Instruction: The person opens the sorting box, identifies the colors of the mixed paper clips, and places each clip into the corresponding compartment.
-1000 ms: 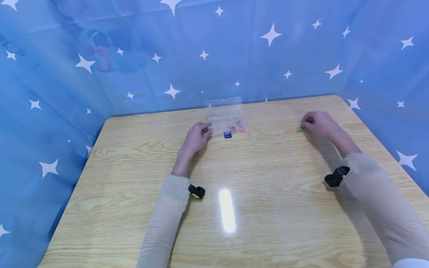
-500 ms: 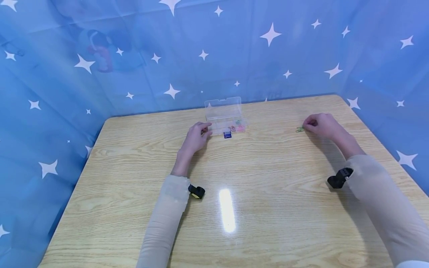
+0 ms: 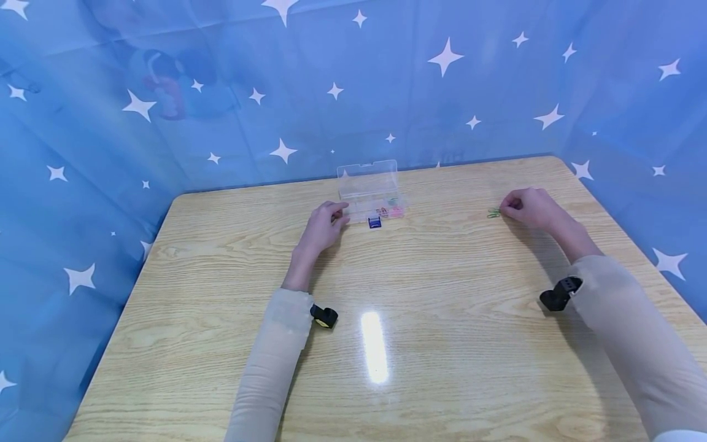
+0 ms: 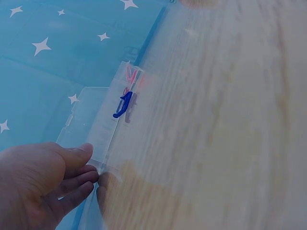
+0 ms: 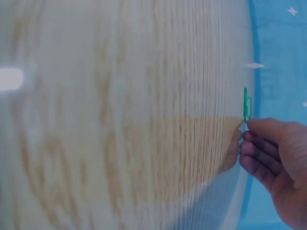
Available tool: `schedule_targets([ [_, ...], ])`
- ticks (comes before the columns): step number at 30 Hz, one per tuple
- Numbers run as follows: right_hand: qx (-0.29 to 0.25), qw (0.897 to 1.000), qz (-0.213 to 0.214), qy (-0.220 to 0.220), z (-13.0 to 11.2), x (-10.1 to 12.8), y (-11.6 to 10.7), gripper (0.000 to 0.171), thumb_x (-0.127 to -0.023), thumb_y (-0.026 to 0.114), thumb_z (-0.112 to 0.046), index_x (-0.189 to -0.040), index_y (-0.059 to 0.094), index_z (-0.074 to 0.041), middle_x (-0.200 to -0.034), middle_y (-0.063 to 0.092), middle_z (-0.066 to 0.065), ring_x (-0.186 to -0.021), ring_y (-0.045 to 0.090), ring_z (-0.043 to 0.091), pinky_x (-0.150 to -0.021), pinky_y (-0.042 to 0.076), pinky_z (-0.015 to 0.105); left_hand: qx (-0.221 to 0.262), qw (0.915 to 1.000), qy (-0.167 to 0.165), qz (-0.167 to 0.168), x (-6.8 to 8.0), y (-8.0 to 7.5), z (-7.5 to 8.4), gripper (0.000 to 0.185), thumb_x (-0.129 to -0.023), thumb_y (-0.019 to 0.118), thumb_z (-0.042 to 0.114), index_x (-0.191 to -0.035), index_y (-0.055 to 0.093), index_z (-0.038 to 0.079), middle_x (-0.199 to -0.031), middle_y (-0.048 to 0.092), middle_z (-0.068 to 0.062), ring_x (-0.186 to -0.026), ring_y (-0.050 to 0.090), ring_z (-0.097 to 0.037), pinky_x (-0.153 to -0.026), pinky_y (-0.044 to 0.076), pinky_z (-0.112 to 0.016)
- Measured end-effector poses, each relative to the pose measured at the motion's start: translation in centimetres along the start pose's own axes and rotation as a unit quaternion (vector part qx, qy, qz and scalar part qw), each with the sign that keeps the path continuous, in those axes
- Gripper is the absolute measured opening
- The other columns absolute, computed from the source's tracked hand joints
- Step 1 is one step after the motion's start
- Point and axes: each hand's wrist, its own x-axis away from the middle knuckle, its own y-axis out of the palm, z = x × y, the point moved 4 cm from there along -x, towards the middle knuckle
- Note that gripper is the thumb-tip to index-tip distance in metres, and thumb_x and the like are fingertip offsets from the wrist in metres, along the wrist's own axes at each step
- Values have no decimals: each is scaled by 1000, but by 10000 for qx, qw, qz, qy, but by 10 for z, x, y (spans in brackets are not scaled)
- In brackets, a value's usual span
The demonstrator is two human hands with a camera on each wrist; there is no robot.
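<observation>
A clear plastic box (image 3: pixel 361 212) with its lid (image 3: pixel 369 178) raised stands near the back of the table, a blue latch (image 4: pixel 123 105) on its front. Pink and red pieces (image 3: pixel 394 212) lie in its right part, and a small green piece sits behind them. My left hand (image 3: pixel 323 226) holds the box's left end between thumb and fingers. At the right, my right hand (image 3: pixel 527 207) pinches a green paper clip (image 5: pixel 247 104) by one end with thumb and index finger. The clip (image 3: pixel 494 213) projects leftward, close over the table.
The wooden table (image 3: pixel 248 380) reaches back to a blue curtain (image 3: pixel 309 80) with white stars. A bright light reflection (image 3: pixel 375 347) lies on the tabletop. Black wrist cameras (image 3: pixel 324 316) jut out below both sleeves.
My right hand has shifted slightly right and toward me, its fingers now at the paper clip's right end. The clip has tilted a little. The left hand and the box have stayed put.
</observation>
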Motion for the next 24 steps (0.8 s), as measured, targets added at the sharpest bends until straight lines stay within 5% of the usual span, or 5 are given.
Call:
schedule_targets([
  [24,-105,9984,276,-487,-36,-20,5,20,-101,57,-11,-104,67,6,-93,69,18,-83,63,30,-74,51,44,-15,10000,12,24,-1,0,0,39,-103,61,13,-141,58,3,-125,61,-15,-112,60,-26,-96,51,-36],
])
